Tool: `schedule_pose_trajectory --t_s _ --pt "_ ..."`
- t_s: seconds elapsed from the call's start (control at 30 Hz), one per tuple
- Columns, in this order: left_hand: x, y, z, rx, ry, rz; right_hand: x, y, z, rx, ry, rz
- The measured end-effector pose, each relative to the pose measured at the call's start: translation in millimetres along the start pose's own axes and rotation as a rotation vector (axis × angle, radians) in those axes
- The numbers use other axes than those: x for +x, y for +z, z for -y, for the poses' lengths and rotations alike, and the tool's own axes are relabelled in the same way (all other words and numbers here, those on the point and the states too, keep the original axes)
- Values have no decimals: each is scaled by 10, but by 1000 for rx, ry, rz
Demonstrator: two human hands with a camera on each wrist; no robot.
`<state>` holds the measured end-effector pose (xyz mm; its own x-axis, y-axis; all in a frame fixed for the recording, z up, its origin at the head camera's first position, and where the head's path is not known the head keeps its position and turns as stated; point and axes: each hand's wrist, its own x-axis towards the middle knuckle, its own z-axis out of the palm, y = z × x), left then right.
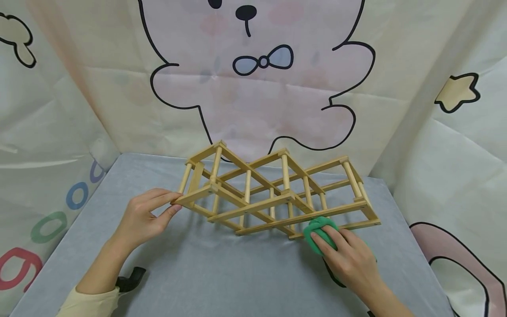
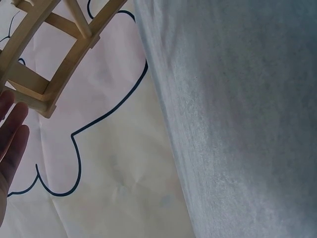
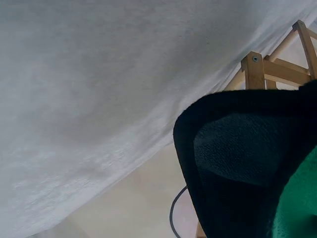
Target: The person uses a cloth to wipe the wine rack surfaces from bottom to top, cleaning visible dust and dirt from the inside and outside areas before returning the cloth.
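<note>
A folding lattice rack of pale wood (image 1: 253, 207) spans the middle of the head view, tilted with its left end raised. My left hand (image 1: 144, 218) pinches the rack's near left corner between thumb and fingers. In the left wrist view the fingers (image 2: 15, 131) show beside the wooden bars (image 2: 74, 64). A bunched green cloth (image 1: 317, 223) is gripped in my right hand (image 1: 350, 259), touching the rack's lower front bar toward the right. In the right wrist view, a dark-edged flap (image 3: 233, 148) and green cloth (image 3: 297, 203) hide the fingers.
A grey-blue cloth covers the table (image 1: 237, 273). Behind it hangs a printed curtain (image 1: 257, 101) with a cartoon bear, and more printed sheets (image 1: 455, 154) close in both sides. A black strap (image 1: 132, 279) shows at the left wrist.
</note>
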<state>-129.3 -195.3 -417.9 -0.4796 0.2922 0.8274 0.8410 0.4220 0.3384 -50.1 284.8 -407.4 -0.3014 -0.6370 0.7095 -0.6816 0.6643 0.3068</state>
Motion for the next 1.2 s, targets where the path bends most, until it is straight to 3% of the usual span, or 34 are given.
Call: schedule_pose_trajectory --t_s 0.27,0.6,0.73,0.93,1.2 --pt "-8 3 6 -2 -3 -1 -151 -29 -57 6 78 49" --pt "-10 3 11 0 -3 -2 -438 -117 -133 -19 147 264" --pt "-12 0 12 -6 -4 -2 -514 -136 -153 -6 158 299" --pt "-9 -1 9 -11 -2 -1 -549 -202 -222 -27 183 289" --pt "-4 2 15 -16 8 -2 -594 -280 -342 -108 210 69"
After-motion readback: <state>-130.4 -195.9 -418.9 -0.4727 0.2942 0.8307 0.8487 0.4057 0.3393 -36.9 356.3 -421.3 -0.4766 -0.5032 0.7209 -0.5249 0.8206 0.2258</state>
